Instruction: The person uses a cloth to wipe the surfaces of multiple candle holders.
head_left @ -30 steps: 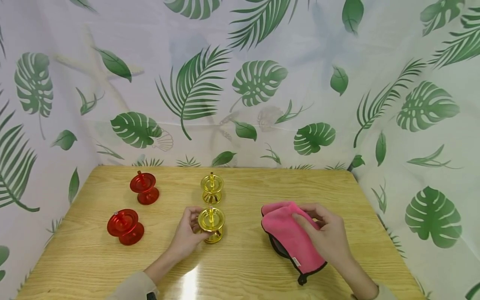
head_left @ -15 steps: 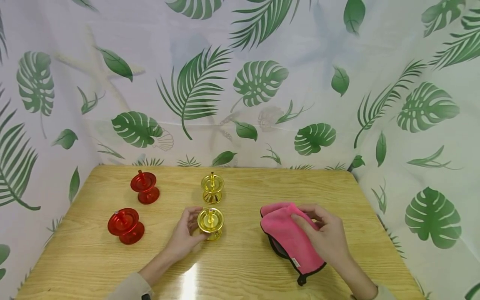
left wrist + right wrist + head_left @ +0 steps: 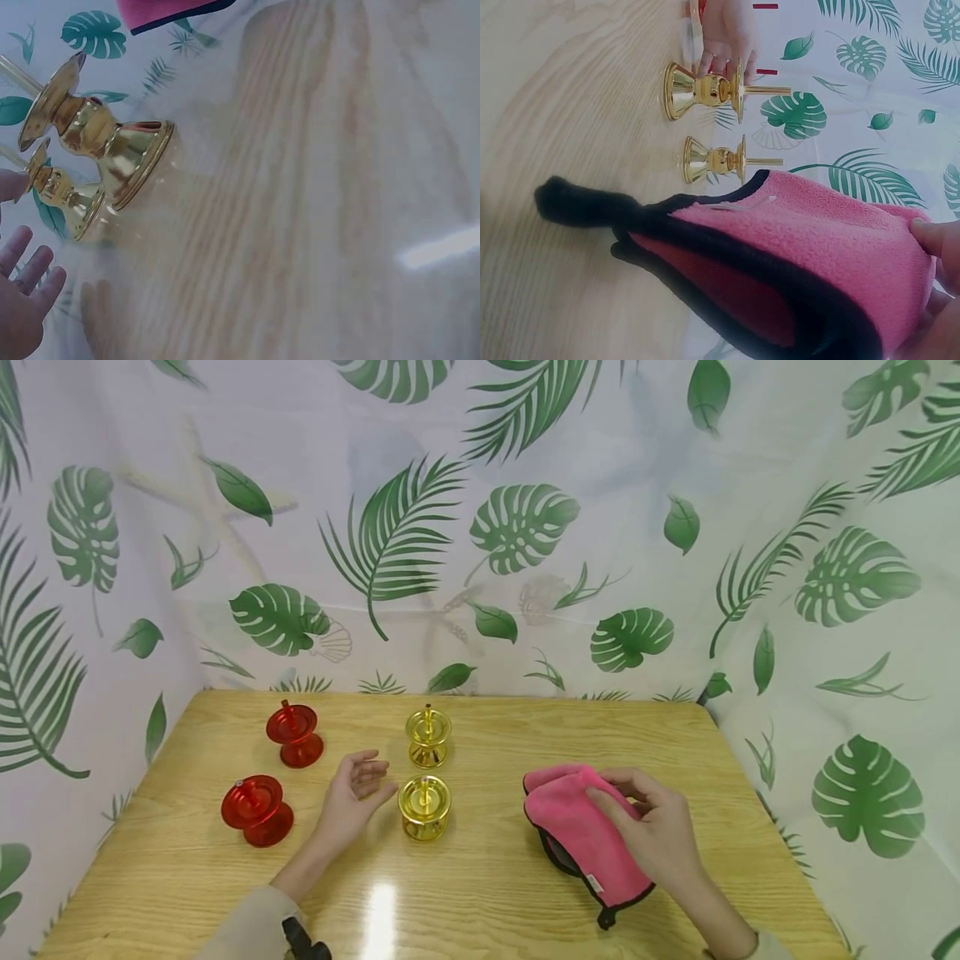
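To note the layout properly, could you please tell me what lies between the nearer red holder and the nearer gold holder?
In the head view, the left hand is between the nearer red holder and the nearer gold holder.

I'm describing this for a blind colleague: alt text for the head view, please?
A person's right-hand grip holds a black-edged pink cloth at a wooden table. The empty left-hand grip is beside the nearer of two gold pedestal stands, and two red stands are farther left.

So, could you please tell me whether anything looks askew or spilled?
Nothing stands out: the red candlesticks and gold candlesticks stand on their bases, the pink cloth shows no tear, and no spill is visible.
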{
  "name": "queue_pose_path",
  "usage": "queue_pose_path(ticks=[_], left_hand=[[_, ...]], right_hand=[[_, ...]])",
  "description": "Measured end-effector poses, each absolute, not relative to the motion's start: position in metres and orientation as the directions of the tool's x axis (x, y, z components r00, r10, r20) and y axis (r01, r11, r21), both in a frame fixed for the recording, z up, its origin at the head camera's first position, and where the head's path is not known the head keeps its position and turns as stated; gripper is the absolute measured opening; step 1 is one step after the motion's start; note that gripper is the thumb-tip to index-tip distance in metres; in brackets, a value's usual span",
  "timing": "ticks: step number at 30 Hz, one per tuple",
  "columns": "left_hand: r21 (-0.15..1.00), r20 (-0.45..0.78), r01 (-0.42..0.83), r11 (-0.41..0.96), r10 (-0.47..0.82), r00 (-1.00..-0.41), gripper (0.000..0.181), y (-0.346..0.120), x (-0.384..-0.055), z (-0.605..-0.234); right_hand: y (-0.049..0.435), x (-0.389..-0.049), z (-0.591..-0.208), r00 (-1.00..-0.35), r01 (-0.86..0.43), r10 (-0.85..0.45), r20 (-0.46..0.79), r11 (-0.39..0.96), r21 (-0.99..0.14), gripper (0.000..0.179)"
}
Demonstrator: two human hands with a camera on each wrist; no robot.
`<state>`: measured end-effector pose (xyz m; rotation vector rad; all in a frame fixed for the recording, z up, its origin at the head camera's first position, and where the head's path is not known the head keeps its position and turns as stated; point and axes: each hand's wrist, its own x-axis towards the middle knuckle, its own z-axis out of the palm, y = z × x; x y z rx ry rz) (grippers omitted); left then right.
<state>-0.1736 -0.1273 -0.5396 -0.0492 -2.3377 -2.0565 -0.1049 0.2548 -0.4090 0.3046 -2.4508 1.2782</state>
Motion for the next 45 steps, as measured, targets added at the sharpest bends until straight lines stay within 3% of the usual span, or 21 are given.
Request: queue_pose_path(ticks=[13,25,45], left_hand=[[0.971,0.057,0.067,0.228,0.052,-0.997,0.067,-0.123,-0.215,-0.541],[0.962,0.057,0.080,0.262,0.096,-0.994,0.083,-0.109,-0.239,-0.540],[0.931,0.119,0.158,0.329,0.135,-0.984,0.079,-0.094,-0.259,-0.547]], right_hand=[[0.255,-0.106,-0.413,-0.913,-0.349,-0.022,0.406,0.556,-0.754,0.013],[0.255,-0.107,-0.416,-0.915,-0.346,-0.024,0.402,0.556,-0.756,0.012],[0.254,-0.109,-0.420,-0.913,-0.360,-0.036,0.406,0.539,-0.762,0.017]])
